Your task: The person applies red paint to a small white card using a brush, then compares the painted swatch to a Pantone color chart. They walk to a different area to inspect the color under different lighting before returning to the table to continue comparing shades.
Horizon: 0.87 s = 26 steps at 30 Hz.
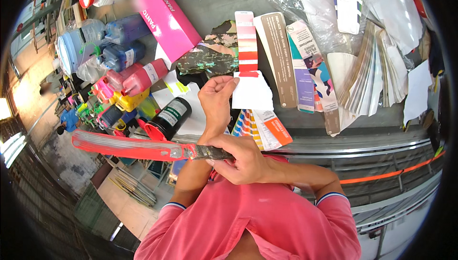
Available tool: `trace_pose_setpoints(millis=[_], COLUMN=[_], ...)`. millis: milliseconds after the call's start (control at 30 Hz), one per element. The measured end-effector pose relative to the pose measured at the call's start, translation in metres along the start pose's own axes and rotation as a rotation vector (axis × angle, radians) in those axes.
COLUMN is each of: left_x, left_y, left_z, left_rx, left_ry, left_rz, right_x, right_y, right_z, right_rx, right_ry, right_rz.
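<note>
My left hand pinches the left edge of a torn white paper piece. A red smear lies along the paper's upper edge, against the lower end of a colour swatch strip graded from pale pink to deep red. My right hand grips the dark handle of an ink knife. Its long flat blade points left, coated with red ink, with grey metal showing through. Below the paper, a fanned swatch guide lies partly covered. Camouflage-patterned fabric lies left of the strip.
Several fan guides, among them a brown-covered one, spread across the grey table to the right. A pink box stands at the back left. A black jar, a red lid, and ink bottles crowd the left side.
</note>
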State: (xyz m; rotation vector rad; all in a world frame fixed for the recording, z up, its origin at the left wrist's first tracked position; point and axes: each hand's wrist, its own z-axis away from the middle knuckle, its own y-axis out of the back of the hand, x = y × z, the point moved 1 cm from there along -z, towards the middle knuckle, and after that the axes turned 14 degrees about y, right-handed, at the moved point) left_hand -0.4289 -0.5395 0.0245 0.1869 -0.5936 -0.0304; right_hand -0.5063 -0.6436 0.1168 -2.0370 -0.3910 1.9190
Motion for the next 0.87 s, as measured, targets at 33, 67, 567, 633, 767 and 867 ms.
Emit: trace_pose_setpoints(millis=[33, 67, 567, 633, 767, 867], left_x=[0.001, 0.004, -0.001, -0.002, -0.001, 0.003], left_y=[0.000, -0.002, 0.011, 0.013, 0.012, 0.013], left_z=[0.001, 0.002, -0.004, -0.004, -0.004, -0.003], left_rx=[0.003, 0.005, 0.017, 0.021, 0.028, 0.054], left_ry=[0.002, 0.004, -0.009, -0.010, -0.012, 0.003], left_rz=[0.003, 0.007, -0.044, -0.058, -0.059, -0.120], right_x=[0.000, 0.000, 0.014, 0.018, 0.026, 0.026], right_y=[0.000, -0.001, -0.006, -0.005, -0.001, 0.000], right_z=[0.000, -0.001, -0.013, -0.015, -0.013, -0.014], right_rx=[-0.011, -0.007, -0.111, -0.138, -0.174, -0.199], right_ry=[0.004, 0.008, -0.019, -0.012, -0.025, -0.037], right_rz=[0.012, 0.017, -0.017, -0.025, -0.032, -0.022])
